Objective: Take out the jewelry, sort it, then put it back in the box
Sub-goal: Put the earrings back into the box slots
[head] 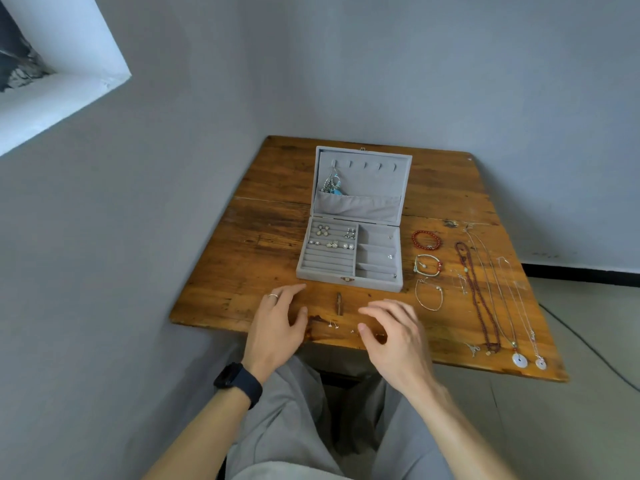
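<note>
Both hands are held loosely spread over the counter [263, 244], nothing gripped: left hand [277, 323], right hand [394, 330]. The open jewelry box [325, 279] is set just beyond them, with bracelets [414, 238] and necklaces [473, 289] laid to its right.

**Grey box open, bracelets and necklaces laid out beside it**

The grey velvet jewelry box [325, 278] stands open on the wooden table [263, 209], its lid [377, 181] tilted back. A bunch of silvery chains [332, 184] with a turquoise piece hangs from the lid's leftmost hook. Small earrings [330, 238] sit in the upper ring rolls of the left compartment.

To the right of the box lie three bracelets in a column: a red bead bracelet [426, 240], a pale cord bracelet [428, 265] with red beads, and a thin silver bracelet [429, 295]. Further right lie a dark red bead necklace [476, 296] and fine chains ending in white disc pendants [519, 360], stretched out lengthwise. Tiny studs [333, 325] rest near the table's front edge.
</note>
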A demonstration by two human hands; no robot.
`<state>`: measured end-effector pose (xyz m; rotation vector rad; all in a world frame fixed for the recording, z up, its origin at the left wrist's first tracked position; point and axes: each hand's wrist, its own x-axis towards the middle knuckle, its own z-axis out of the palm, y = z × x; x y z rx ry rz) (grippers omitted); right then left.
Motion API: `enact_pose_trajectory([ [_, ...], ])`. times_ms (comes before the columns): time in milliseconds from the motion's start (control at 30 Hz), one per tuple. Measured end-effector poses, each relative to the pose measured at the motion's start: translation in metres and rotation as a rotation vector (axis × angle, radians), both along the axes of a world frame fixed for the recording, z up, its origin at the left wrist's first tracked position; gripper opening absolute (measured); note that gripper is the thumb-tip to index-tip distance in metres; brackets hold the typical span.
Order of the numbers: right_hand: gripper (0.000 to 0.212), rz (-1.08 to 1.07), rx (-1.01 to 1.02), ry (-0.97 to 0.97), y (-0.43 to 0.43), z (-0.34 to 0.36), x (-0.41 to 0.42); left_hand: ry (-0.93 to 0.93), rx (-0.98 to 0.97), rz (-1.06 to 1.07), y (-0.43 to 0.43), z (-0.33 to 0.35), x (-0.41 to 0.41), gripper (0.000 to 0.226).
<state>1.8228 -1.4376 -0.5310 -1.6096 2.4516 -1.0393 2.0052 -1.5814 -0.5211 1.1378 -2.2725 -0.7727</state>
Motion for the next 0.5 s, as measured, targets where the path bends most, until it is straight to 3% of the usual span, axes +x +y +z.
enact_pose_trajectory([
  [500,0.02,-0.046,0.017,0.12,-0.008,-0.01,0.034,-0.17,-0.148,-0.02,0.028,-0.004,-0.009,0.021],
])
